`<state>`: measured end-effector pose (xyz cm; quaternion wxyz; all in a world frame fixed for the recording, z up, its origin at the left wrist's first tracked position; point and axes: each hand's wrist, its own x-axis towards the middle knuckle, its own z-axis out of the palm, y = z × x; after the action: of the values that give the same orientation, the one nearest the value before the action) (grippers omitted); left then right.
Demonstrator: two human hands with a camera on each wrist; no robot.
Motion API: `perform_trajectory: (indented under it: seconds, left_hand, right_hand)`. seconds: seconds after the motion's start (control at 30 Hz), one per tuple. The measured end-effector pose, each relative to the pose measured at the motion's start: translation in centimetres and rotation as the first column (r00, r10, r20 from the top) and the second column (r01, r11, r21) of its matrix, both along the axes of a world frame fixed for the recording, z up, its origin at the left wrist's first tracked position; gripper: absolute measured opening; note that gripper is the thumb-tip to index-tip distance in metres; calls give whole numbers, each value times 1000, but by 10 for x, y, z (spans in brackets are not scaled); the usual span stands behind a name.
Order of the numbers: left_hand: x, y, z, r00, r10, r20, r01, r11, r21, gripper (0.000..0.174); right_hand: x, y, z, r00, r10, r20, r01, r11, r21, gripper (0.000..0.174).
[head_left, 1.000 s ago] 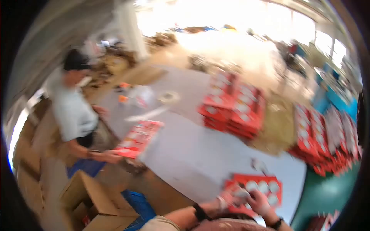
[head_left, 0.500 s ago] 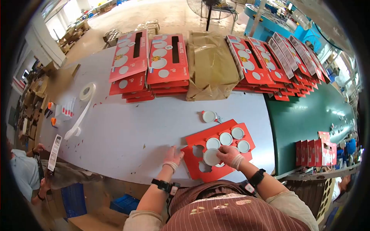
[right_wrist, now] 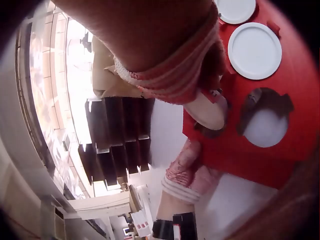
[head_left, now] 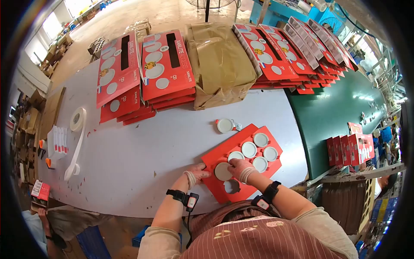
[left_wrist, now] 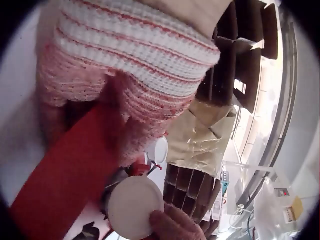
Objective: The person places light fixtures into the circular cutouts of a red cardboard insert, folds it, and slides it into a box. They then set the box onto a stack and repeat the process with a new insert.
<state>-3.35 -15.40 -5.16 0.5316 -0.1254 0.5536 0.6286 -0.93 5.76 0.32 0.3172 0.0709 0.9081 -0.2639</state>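
Observation:
A red card (head_left: 211, 152) with round white discs (head_left: 249, 150) in its holes lies at an angle before the person. The left hand (head_left: 197, 173) grips its left edge; in the left wrist view the card (left_wrist: 67, 172) passes between thumb and fingers of that hand (left_wrist: 125, 95). The right hand (head_left: 242, 169) pinches a white disc (head_left: 223, 172) at the card's left hole. In the right wrist view this disc (right_wrist: 206, 111) sits tilted at the hole, partly hidden by the fingers. One lower hole (head_left: 232, 186) is empty.
Stacks of red printed cards (head_left: 166, 64) flank a brown wrapped package (head_left: 222, 64) at the back. A loose disc (head_left: 224, 125) lies above the card. Tape (head_left: 78, 119) is at left, red boxes (head_left: 360, 149) at right. Another person's hand (head_left: 42, 212) holds a box (head_left: 40, 191).
The right hand has brought its disc up and left relative to the card, over the left hole. The left hand's fingers have come onto the card's edge. The head view has shifted.

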Motion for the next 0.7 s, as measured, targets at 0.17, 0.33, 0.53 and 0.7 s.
perform_trajectory:
  seconds: [0.17,0.33,0.53,0.7]
  left_hand:
    - [0,-8,-12,999,-22,24,18,985,170,51]
    - [-4,-11,-22,997,-77,-3,76,968,238,52]
    - [-6,-9,-36,983,-179,-45,185,956,227,50]
    - [-8,-6,-30,984,-135,-118,158,965,208,51]
  right_hand:
    - [-2,-5,-3,997,-36,62,40,997,-65,36]
    - [-3,-7,-4,994,-106,31,107,993,-49,30]
    - [-5,-4,-17,1000,-16,19,16,999,-44,30]
    - [-17,-25,3,988,42,152,-65,987,149,43]
